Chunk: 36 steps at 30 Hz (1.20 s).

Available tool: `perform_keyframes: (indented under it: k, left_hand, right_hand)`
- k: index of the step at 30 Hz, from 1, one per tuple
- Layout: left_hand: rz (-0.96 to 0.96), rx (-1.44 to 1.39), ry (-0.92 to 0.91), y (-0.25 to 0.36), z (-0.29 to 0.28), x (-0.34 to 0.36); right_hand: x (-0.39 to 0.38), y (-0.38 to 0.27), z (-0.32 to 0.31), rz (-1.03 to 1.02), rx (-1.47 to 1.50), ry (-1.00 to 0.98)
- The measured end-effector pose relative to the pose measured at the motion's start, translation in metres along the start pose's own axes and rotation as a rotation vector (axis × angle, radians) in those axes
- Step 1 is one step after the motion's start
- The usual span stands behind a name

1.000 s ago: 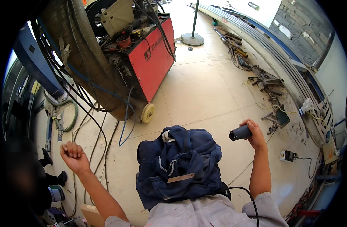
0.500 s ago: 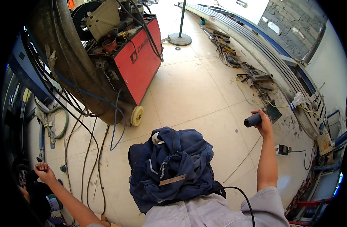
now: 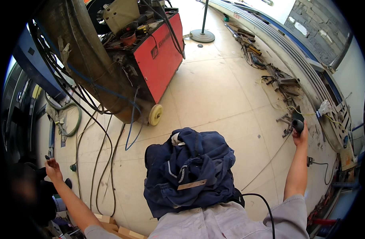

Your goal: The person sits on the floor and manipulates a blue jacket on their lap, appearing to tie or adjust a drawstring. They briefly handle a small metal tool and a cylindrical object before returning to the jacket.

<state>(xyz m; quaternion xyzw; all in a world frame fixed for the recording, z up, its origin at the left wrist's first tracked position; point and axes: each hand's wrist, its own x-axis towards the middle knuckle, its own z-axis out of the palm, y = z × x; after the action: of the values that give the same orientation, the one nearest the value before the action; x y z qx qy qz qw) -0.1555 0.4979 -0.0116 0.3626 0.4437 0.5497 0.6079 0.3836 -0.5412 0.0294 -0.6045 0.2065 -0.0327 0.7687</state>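
Observation:
My right hand (image 3: 300, 137) is stretched out to the right, closed around a dark grey cylinder (image 3: 298, 126) whose round, dark end shows. My left hand (image 3: 53, 169) is out at the far left with its fingers curled. A small dark bit (image 3: 47, 157) shows at its fingertips, too small to name. Between my arms, in front of my torso, sits a crumpled dark blue garment (image 3: 190, 169) with a pale drawstring. A flat tan strip (image 3: 192, 185) lies across it. Neither hand touches the garment.
A red wheeled machine (image 3: 160, 55) stands ahead on the left, with black cables (image 3: 95, 159) trailing over the tiles. Metal tools and scraps (image 3: 284, 81) lie along a long rail (image 3: 278, 47) on the right. A person (image 3: 29, 187) is at the lower left; cardboard (image 3: 110, 225) lies nearby.
The whole view has shifted, so the scene sits farther right. My right hand has moved outward and turned the cylinder's end toward me. My left hand stays out at the left.

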Motion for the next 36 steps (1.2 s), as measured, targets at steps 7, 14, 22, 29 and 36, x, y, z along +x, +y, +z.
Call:
perform_keyframes:
  k: [7, 14, 22, 29, 36]
  left_hand:
    - [0.900, 1.928, -0.057, 0.006, -0.005, -0.030]
    - [0.487, 0.751, -1.365, -0.045, 0.293, -0.414]
    - [-0.128, 0.485, -2.120, -0.117, 0.379, -0.584]
    - [-0.424, -0.375, -1.440, -0.137, 0.350, -0.558]
    - [0.293, 0.124, -1.668, -0.076, 0.335, -0.536]
  right_hand:
    - [-0.029, -0.023, 0.088, -0.376, -0.475, -0.065]
    - [-0.108, -0.048, 0.186, -0.652, -0.534, -0.492]
    - [-0.167, -0.057, 0.224, -0.725, -0.418, -0.668]
    - [-0.157, -0.012, 0.197, -0.345, -0.421, -0.626]
    - [-0.147, 0.038, 0.205, -0.121, -0.104, -0.518]
